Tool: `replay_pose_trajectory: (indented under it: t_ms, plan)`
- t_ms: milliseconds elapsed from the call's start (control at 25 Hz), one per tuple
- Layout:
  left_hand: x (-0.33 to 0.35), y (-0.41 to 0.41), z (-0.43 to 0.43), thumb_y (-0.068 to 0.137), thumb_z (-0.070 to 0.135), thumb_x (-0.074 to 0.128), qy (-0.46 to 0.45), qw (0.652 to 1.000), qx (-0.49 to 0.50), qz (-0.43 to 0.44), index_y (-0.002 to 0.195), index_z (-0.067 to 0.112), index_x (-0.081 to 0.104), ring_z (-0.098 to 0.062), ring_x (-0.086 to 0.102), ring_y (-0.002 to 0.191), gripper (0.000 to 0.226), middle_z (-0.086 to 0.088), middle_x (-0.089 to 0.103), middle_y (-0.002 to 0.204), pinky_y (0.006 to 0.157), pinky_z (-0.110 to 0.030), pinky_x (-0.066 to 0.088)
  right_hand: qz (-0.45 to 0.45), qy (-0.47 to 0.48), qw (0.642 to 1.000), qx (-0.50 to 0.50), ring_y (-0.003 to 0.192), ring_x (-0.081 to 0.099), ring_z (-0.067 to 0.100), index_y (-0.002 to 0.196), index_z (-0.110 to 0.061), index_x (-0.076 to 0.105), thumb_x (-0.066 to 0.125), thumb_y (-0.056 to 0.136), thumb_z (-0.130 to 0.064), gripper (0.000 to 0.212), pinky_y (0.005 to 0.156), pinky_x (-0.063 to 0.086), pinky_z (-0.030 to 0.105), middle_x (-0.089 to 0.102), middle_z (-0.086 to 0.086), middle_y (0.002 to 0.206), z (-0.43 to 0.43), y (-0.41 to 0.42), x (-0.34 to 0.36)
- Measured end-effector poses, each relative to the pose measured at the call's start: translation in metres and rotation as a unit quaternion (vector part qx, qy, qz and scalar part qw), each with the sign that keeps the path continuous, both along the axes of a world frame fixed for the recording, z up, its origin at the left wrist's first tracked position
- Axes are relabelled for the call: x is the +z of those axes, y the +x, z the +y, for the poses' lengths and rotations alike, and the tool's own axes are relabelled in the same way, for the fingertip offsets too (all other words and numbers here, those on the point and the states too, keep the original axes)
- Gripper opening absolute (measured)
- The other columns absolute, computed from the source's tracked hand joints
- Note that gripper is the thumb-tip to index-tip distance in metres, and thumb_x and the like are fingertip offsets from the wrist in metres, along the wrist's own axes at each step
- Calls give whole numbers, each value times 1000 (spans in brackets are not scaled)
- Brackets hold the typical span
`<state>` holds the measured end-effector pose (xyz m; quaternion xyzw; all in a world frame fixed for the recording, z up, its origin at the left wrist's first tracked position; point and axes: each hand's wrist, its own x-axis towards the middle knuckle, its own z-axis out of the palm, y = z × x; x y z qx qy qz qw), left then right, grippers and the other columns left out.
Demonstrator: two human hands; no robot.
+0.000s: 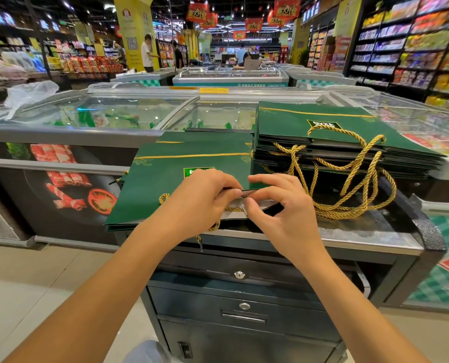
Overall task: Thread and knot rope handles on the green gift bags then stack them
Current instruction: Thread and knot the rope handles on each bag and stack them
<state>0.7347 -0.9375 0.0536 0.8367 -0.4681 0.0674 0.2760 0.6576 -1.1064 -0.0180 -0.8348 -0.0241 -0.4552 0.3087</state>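
Head cam had one green bag (181,176) lying flat on the near edge of the surface (362,231), right beside the stack of finished bags (323,121) with their handles spilling out. My left hand (205,203) was curled over the rim of the bag's mouth, pinching it. My right hand (278,205) had thumb and forefinger nipped on what looked like the taped tip of the gold rope (234,209), right at that rim. I couldn't tell if the tip was through the hole yet.

The card looked light and stiffish but easy to crease, so holding the folded rim right by the hole seemed smarter than mid-panel. The rope looked soft and floppy, so I figured you'd grab it close to the tip or it'd buckle.
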Motion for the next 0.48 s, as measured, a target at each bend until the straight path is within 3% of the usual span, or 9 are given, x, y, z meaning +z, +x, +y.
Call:
replay_pose_trajectory:
  t_ms: [160,360,480]
  plan:
    - [2,3,6,102,26,55,18,1000,7,-17,120,25,71,-11,61,101,23,8,71,108,91,-33,49,35,51,995,80,116,60,11,80,-15,79,78,84,-10,6,95,49,21,72,-11,113,-2,-9,7]
    - [5,3,15,100,29,58,34,999,11,-15,120,27,71,-7,61,104,24,13,72,111,95,-34,49,119,118,966,198,117,64,15,75,-13,74,72,80,-14,6,104,46,31,74,-11,113,-14,-21,16]
    - [0,6,21,96,32,65,21,1000,-3,1,125,29,68,1,62,103,29,17,70,113,96,-26,50,140,128,959,211,115,65,14,76,-13,72,70,83,-16,8,104,45,34,74,-8,113,-16,-21,17]
